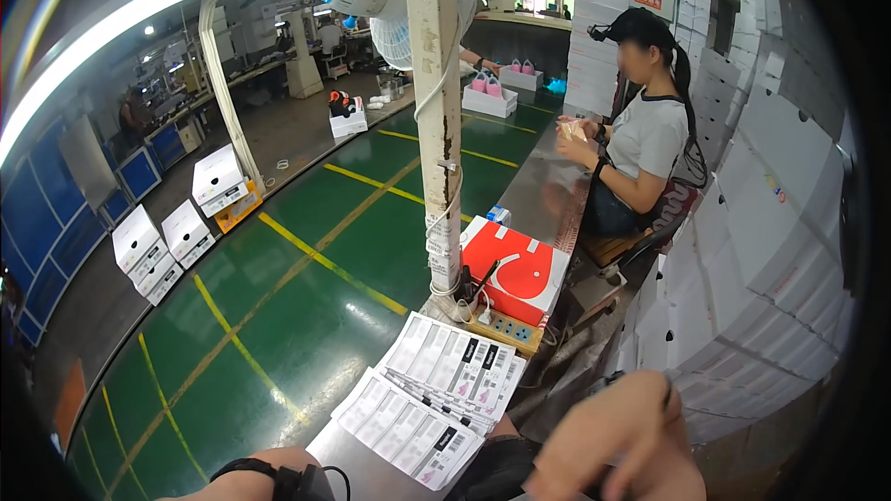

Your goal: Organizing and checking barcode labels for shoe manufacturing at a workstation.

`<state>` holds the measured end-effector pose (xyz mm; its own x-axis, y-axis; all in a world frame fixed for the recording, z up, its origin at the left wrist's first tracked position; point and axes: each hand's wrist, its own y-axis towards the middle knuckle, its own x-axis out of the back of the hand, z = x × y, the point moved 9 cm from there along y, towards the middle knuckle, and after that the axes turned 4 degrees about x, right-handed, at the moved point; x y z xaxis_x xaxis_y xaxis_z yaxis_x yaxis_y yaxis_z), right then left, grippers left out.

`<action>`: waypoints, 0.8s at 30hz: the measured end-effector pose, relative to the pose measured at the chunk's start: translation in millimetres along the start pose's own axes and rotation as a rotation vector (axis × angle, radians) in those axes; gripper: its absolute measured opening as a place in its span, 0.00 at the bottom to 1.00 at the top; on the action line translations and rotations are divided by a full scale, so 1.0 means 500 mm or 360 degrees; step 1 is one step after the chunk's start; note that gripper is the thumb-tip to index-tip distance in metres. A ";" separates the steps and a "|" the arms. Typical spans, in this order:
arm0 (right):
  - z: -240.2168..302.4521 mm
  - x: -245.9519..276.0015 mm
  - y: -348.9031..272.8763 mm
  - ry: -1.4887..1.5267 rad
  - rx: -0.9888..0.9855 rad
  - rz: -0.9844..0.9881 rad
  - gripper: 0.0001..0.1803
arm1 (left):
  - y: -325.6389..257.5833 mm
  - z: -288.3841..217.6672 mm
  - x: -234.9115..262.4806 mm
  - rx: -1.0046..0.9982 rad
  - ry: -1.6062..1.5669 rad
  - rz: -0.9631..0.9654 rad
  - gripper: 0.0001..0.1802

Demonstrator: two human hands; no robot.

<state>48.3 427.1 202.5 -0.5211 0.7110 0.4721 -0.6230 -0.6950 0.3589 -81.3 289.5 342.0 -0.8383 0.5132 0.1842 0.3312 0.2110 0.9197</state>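
My right hand [603,431] is raised at the lower right, bent at the wrist, its fingers smeared by motion. Whether it holds anything does not show. At the bottom edge, left of centre, only the wrist part of my left hand [283,456] appears, with a black strap and a small black device on it; its fingers are hidden. Between the two hands lie overlapping stacks of printed label sheets [408,431] on a metal ledge [339,455]. The sheets bear barcodes and small pink pictures, and touch neither hand as far as I can see.
A green conveyor belt [278,315] with yellow lines runs past a post [432,83]. Beside the post sit a red-and-white box [520,264] and a power strip [506,329]. White shoeboxes [742,250] are stacked at right. A co-worker [650,130] sits beyond, handling something small.
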 end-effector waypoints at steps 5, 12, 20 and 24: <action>-0.335 -0.128 -0.191 -0.0614 -0.0852 0.0131 0.33 | -0.050 0.110 -0.066 0.0550 0.0397 0.0413 0.16; -0.528 -0.304 -0.344 -0.0740 -0.1722 0.1087 0.30 | -0.136 0.187 -0.015 0.0548 0.0202 0.0157 0.17; -0.616 -0.427 -0.411 -0.0765 -0.1447 0.1201 0.40 | -0.225 0.227 -0.008 0.0572 -0.0099 -0.0136 0.18; -0.600 -0.392 -0.408 -0.0756 -0.1481 0.0970 0.34 | -0.308 0.229 0.009 0.0681 -0.0391 -0.0839 0.20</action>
<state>102.4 461.9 -205.0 -0.7309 0.0476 0.6809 -0.6329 -0.4206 -0.6500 -86.5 354.6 161.7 -0.8284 0.4147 -0.3765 0.0919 0.7637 0.6390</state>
